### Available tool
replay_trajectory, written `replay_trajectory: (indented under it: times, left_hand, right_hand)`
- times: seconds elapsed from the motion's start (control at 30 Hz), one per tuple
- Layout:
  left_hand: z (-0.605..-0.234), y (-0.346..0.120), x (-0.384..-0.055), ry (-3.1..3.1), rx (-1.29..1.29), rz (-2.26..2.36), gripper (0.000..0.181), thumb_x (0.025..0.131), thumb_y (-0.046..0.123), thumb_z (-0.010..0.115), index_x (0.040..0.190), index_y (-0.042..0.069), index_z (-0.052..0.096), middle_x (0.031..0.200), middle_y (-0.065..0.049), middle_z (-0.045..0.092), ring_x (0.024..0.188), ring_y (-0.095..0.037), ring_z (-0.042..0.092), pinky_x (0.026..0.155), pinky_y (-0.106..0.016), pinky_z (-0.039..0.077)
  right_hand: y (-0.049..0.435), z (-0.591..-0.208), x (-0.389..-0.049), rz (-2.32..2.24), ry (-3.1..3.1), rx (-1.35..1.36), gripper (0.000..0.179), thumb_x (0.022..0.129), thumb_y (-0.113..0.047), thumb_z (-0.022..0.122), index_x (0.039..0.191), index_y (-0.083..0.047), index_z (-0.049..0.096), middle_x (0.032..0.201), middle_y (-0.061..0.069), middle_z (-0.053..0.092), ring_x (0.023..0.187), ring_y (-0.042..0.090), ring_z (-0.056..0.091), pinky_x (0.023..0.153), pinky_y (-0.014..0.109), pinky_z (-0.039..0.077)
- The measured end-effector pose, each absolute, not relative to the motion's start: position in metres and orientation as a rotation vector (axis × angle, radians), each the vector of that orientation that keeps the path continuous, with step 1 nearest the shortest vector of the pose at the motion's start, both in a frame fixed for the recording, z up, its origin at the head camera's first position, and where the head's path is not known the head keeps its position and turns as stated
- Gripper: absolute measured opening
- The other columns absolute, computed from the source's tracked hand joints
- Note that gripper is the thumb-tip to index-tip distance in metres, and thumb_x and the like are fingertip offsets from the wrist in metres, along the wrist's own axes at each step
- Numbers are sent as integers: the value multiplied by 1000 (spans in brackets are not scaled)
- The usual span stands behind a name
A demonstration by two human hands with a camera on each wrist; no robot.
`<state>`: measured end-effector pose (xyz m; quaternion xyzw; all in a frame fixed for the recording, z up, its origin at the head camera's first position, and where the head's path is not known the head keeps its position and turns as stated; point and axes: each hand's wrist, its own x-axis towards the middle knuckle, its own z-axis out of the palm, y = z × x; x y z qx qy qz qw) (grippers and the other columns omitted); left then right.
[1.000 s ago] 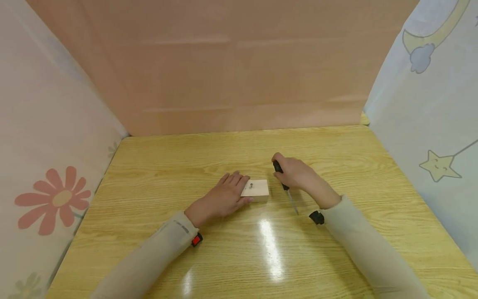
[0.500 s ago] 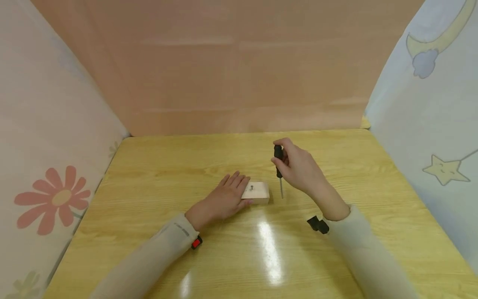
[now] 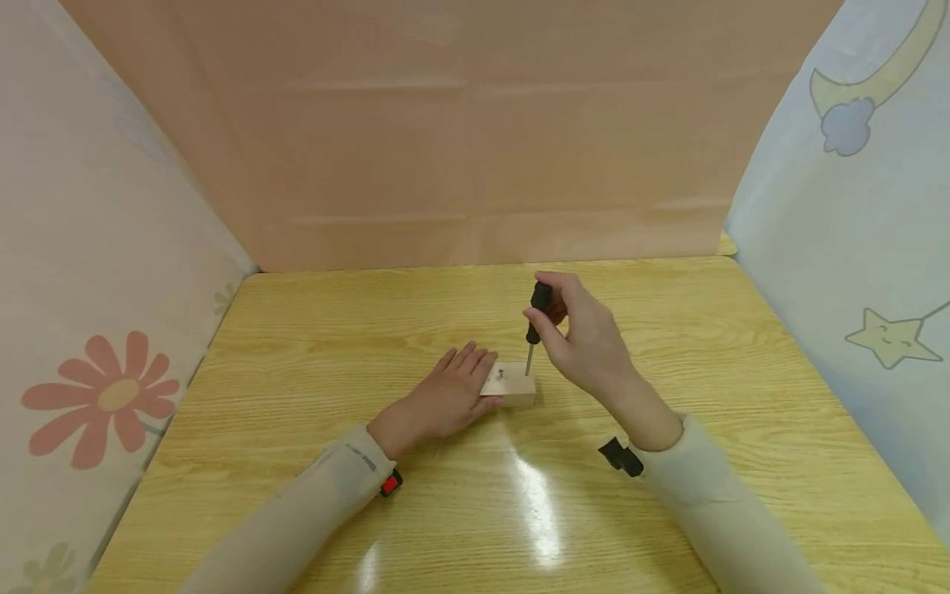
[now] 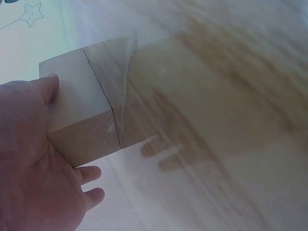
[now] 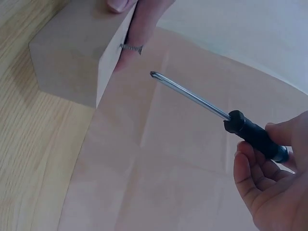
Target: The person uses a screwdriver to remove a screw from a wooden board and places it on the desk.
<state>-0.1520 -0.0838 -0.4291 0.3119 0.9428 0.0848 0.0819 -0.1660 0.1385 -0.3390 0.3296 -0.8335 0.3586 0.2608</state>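
My left hand (image 3: 445,396) holds a small pale wooden block (image 3: 519,398) on the table, thumb along its near side and fingers spread over its left part. In the left wrist view the thumb presses on a face of the block (image 4: 79,96). A metal screw (image 5: 131,47) sticks out of the block's top, its head standing free. My right hand (image 3: 594,334) grips the black handle of a Phillips screwdriver (image 5: 197,98) between thumb and fingers. The screwdriver points down over the block's right part, its tip a little apart from the screw head.
The glossy wood-grain table (image 3: 631,511) mirrors the block. A plain pinkish-brown sheet (image 3: 475,165) hangs behind it. Patterned white sheets stand on both sides, with a red flower (image 3: 119,396) on the left and a yellow star (image 3: 893,338) on the right.
My right hand has swung the screwdriver from a slant at the right of the block to near upright, then left over the block. The left hand and block have stayed in place.
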Motion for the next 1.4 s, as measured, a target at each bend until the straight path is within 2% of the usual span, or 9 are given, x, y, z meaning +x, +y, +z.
replay_trajectory:
  times: [0.2, 0.43, 0.8, 1.1, 1.4]
  left_hand:
    - [-427, -83, -151, 2797, 917, 269, 75, 105, 58, 38, 160, 8, 24, 163, -13, 31, 154, -33, 18, 124, -52, 16]
    - [-427, -82, -153, 2803, 914, 251, 74, 105, 56, 41, 160, 8, 24, 163, -13, 30, 155, -32, 18, 124, -52, 16]
    - [-426, -84, -154, 2802, 944, 287, 74, 105, 54, 44, 158, 5, 27, 162, -14, 32, 154, -34, 19, 123, -54, 18]
    - [-425, -86, -153, 2777, 921, 299, 75, 106, 54, 41, 160, 6, 23, 164, -17, 27, 155, -33, 16, 124, -53, 15]
    - [-424, -86, -154, 2780, 927, 280, 75, 106, 53, 42, 160, 5, 23, 164, -15, 28, 155, -33, 16, 124, -52, 15]
  right_hand:
    - [130, -341, -164, 987, -2206, 918, 47, 91, -4, 75, 131, 5, 52, 84, 9, 65, 73, 17, 64, 64, 31, 55]
    - [121, -347, -165, 1019, -2129, 956, 49, 89, 1, 75, 132, 5, 50, 85, 10, 65, 74, 19, 65, 65, 36, 57]
    - [113, -352, -166, 997, -2110, 976, 50, 88, 2, 76, 130, 7, 50, 86, 10, 66, 76, 21, 66, 68, 35, 58]
    - [111, -355, -168, 979, -2141, 971, 49, 90, -1, 76, 131, 6, 50, 88, 11, 65, 78, 22, 66, 67, 36, 58]
    - [111, -354, -167, 968, -2139, 987, 48, 90, 0, 75, 131, 6, 50, 89, 11, 65, 78, 23, 67, 69, 36, 58]
